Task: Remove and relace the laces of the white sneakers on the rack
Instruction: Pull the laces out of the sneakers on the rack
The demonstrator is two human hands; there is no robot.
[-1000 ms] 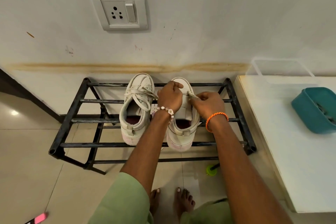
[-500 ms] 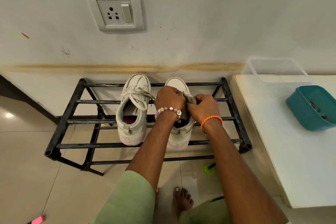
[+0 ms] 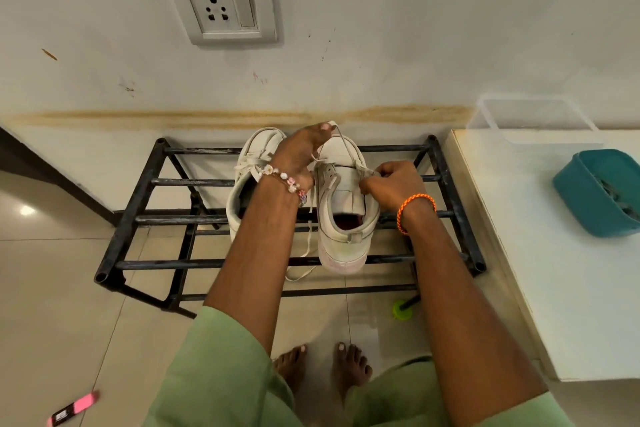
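Two white sneakers stand toes to the wall on a black metal rack (image 3: pixel 138 218). The left sneaker (image 3: pixel 247 163) is still laced, with a bow. The right sneaker (image 3: pixel 346 229) has its upper eyelets bare. My left hand (image 3: pixel 299 152) is raised over the toe and pinches the white lace (image 3: pixel 341 140), drawn taut up from the eyelets. My right hand (image 3: pixel 393 182) grips the shoe's right side and pinches the lace at an eyelet. A loose lace end hangs between the shoes, down through the rack bars.
A white counter (image 3: pixel 554 270) stands right of the rack, bearing a teal tub (image 3: pixel 595 191) and a clear container (image 3: pixel 533 118). A wall socket (image 3: pixel 221 3) is above. On the tiled floor lie a pink object (image 3: pixel 74 407) and a green cap (image 3: pixel 401 310), near my bare feet.
My left hand has risen toward the toe, pulling the lace out taut. A loose lace end now dangles between the shoes. My right hand stays at the shoe's right side.
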